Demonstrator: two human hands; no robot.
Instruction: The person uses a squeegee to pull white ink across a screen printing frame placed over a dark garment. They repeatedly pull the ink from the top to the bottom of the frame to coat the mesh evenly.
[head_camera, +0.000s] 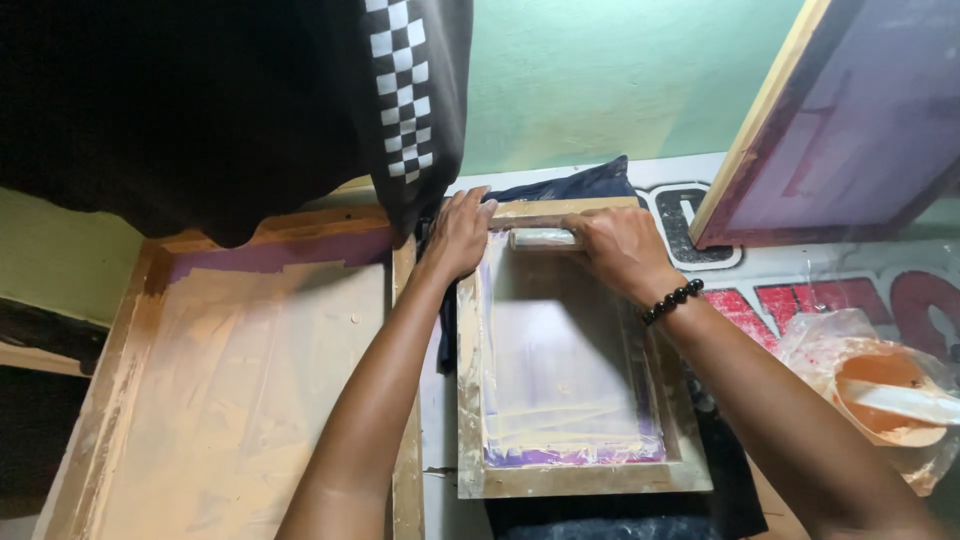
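**Both hands at the far end of a small printing screen**

The table (440, 420) carries everything here, most of it covered. The biggest thing on it is a large wooden screen frame (130, 330) at the left, its mesh smeared pale orange with a purple band along the far edge. A black garment with a checkered strip (400, 90) hangs over its far end. Another large frame (850, 120), purple-meshed, leans tilted at the upper right.

In the middle lies a dark cloth (590, 180), and flat on top of it sits the small wooden screen frame (575, 480), its mesh whitish with purple ink pooled along the near edge. Just right of it, a plastic-wrapped tub of orange ink (880, 390) holds a pale spatula.

At the far end of the small frame rests a squeegee (540, 238), lying crosswise. The right hand (620, 245), a black bead bracelet (672, 300) on its wrist, has its grip clenched around the squeegee's right end. The left hand (458, 235) lies on the frame's far left corner, fingers spread flat and pressing, grasping nothing.
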